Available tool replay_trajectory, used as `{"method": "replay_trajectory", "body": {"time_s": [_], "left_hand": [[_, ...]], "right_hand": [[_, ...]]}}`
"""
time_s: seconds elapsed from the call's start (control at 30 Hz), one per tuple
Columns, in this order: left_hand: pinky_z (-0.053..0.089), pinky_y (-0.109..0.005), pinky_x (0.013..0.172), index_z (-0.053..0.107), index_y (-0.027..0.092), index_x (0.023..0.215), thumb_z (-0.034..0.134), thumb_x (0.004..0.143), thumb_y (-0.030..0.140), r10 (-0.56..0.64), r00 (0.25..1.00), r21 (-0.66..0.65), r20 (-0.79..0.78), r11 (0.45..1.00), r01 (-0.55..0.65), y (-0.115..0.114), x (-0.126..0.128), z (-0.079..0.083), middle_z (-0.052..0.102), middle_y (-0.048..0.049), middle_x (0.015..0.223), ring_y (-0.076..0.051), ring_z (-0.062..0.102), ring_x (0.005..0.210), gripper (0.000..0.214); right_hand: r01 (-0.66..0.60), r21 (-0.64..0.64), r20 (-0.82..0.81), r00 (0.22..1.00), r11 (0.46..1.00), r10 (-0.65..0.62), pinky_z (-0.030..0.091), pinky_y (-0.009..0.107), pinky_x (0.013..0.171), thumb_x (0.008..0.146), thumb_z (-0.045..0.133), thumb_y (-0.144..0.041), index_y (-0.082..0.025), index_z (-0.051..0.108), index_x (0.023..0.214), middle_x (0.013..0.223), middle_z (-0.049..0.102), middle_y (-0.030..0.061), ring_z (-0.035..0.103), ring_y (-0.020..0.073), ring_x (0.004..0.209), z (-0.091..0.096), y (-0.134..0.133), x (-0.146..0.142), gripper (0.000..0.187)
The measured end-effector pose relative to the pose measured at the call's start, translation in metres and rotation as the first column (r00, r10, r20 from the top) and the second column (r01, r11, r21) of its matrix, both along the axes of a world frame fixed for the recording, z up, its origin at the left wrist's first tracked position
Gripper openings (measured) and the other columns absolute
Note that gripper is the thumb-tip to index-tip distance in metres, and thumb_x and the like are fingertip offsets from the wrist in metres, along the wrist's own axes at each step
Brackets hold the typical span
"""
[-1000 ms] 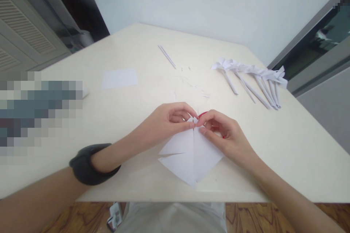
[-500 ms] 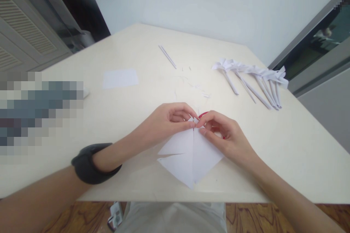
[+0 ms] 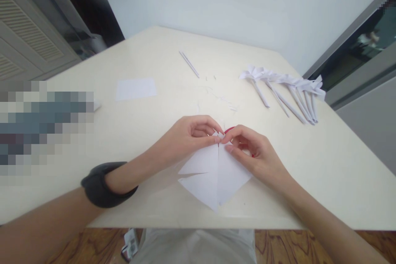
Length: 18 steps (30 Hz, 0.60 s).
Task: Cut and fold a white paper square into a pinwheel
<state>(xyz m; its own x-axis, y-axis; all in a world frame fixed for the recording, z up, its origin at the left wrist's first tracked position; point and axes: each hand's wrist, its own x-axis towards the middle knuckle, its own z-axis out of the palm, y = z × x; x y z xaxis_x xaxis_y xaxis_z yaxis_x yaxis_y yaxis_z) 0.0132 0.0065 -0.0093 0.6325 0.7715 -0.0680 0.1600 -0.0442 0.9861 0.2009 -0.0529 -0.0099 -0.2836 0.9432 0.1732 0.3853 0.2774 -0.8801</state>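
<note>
A white square of paper (image 3: 204, 187), turned corner-up, has slits running in from its left and top corners. At the slit top corner, my left hand (image 3: 196, 132) pinches the paper between thumb and fingers; a black band is on that wrist. Just right of it, my right hand (image 3: 252, 146) has thumb and forefinger closed on the edge beside the same corner. Something red and curved (image 3: 229, 129) shows behind my right hand, mostly hidden, so its kind is unclear.
Several white paper pinwheels on rolled stems (image 3: 284, 80) lie at the right. Two thin paper rolls (image 3: 189, 64) rest at the back, and a paper sheet (image 3: 136, 89) lies at the left. Small paper scraps (image 3: 222, 99) are scattered beyond my hands. The table's front edge (image 3: 173, 227) is close to me.
Hardly anything differs. Both hands keep their pinch at the top corner, with only a very slight shift of the fingers and paper.
</note>
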Motion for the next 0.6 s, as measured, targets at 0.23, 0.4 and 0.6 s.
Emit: {"method": "replay_trajectory", "body": {"time_s": [0.23,0.4,0.6], "left_hand": [[0.046,-0.019,0.061,0.063,0.021,0.087,0.062,0.079,0.029,0.057,0.998,0.005,0.016,0.998,-0.057,-0.0004,0.0008,0.0024,0.068,0.0004,0.079,-0.012,0.064,0.072,0.012],[0.047,-0.019,0.059,0.063,0.02,0.085,0.063,0.078,0.029,0.064,0.998,0.002,0.02,0.998,-0.064,-0.0006,0.0002,0.002,0.068,0.0003,0.077,-0.013,0.064,0.07,0.011],[0.047,-0.019,0.06,0.064,0.021,0.085,0.063,0.078,0.029,0.062,0.998,0.008,0.024,0.998,-0.063,-0.0001,-0.0004,0.0009,0.069,0.0008,0.078,-0.012,0.065,0.071,0.011]], "right_hand": [[0.018,0.012,0.028,0.999,1.0,-0.018,0.039,0.024,0.061,0.085,0.051,-0.013,-0.021,0.057,0.092,0.086,0.056,0.0005,0.047,0.0111,0.07,0.0015,-0.0016,0.0016,0.012],[0.013,0.015,0.028,1.0,1.0,-0.014,0.039,0.024,0.062,0.085,0.051,-0.013,-0.02,0.057,0.092,0.091,0.057,0.0014,0.048,0.0113,0.072,0.0012,-0.0018,0.0005,0.012],[0.026,0.022,0.043,0.999,0.999,-0.027,0.037,0.024,0.06,0.085,0.051,-0.012,-0.02,0.057,0.091,0.088,0.057,0.0006,0.046,0.0107,0.069,0.0017,-0.0023,0.0002,0.012]]}}
